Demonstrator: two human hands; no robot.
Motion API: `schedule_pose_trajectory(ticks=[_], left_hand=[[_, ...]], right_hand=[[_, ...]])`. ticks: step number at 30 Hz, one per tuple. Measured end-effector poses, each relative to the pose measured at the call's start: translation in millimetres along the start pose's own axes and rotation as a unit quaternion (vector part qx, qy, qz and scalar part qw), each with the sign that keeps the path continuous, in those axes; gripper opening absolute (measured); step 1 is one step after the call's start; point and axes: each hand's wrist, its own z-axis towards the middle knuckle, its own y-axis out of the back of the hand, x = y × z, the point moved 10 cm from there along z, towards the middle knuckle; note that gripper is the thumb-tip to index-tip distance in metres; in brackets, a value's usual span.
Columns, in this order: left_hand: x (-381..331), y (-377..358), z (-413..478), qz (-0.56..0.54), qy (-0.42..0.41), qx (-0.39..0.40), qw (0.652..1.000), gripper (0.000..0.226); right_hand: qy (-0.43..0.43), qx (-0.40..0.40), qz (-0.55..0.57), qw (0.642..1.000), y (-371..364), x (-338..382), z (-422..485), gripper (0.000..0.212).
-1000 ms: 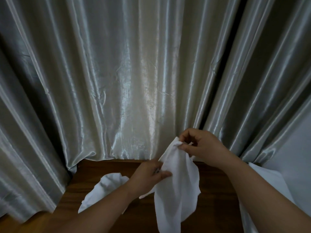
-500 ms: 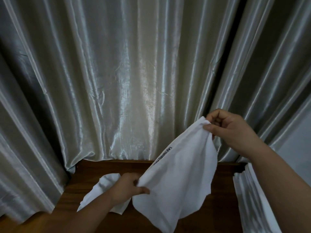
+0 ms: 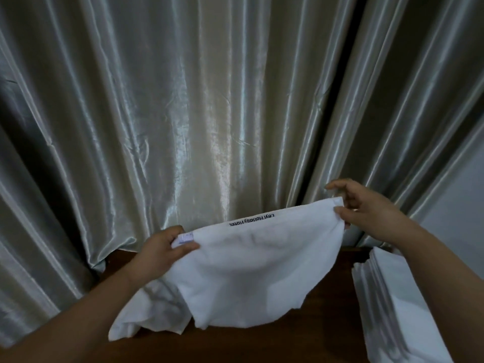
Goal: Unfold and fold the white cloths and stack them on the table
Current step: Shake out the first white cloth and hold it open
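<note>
White cloth (image 3: pixel 262 273) hangs spread wide above the dark wooden table (image 3: pixel 235 347), its loose lower edge drooping in soft folds and its top edge pulled nearly straight. A second white cloth (image 3: pixel 149 315) lies crumpled on the table, partly behind the held one. A stack of folded cloths (image 3: pixel 387 297) sits at the right. The left hand (image 3: pixel 162 254) pinches the top left corner, thumb over a small label. The right hand (image 3: pixel 366 213) pinches the top right corner, held higher. Dark upside-down lettering runs along the top hem. Behind hangs a shiny grey curtain (image 3: pixel 209 113).
</note>
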Motion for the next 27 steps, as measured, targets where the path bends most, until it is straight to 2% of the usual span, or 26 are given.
schedule_pose_trajectory(ticks=[3,8,11,14,18,21,23,27], left_hand=[[-36.3,13.8,4.5,0.033,-0.071,0.013,0.997,0.031],[-73.2,36.4,17.5,0.054,-0.145,-0.017,0.988,0.046],[-91.2,44.0,24.8,0.070,-0.173,-0.013,0.982,0.037],[-110.3,45.2,27.0,0.137,-0.234,0.011,0.962,0.028],[-103.2,45.7,35.5,0.173,-0.220,0.056,0.958,0.030],[-96.1,39.6,36.5,0.240,-0.234,0.048,0.941,0.042],[-96.9,33.6,33.8,0.276,-0.255,0.030,0.926,0.042],[-97.3,19.3,32.5,0.200,-0.223,0.020,0.954,0.042]], right_hand=[[-0.022,0.001,-0.034,0.999,-2.5,-14.5,-3.7,0.029],[-0.039,-0.010,-0.001,0.999,-10.5,-30.1,-8.9,0.023],[-0.052,-0.019,0.015,0.998,-14.9,-37.2,-12.4,0.019],[-0.060,-0.019,0.005,0.998,-19.2,-45.7,-15.1,0.015],[-0.064,-0.022,-0.010,0.998,-21.7,-59.7,-16.0,0.019],[-0.054,-0.017,-0.045,0.997,-24.7,-62.7,-12.1,0.021],[-0.043,-0.005,-0.060,0.997,-29.7,-62.3,-8.6,0.021],[-0.052,0.031,-0.112,0.992,-45.5,-73.4,-4.4,0.024]])
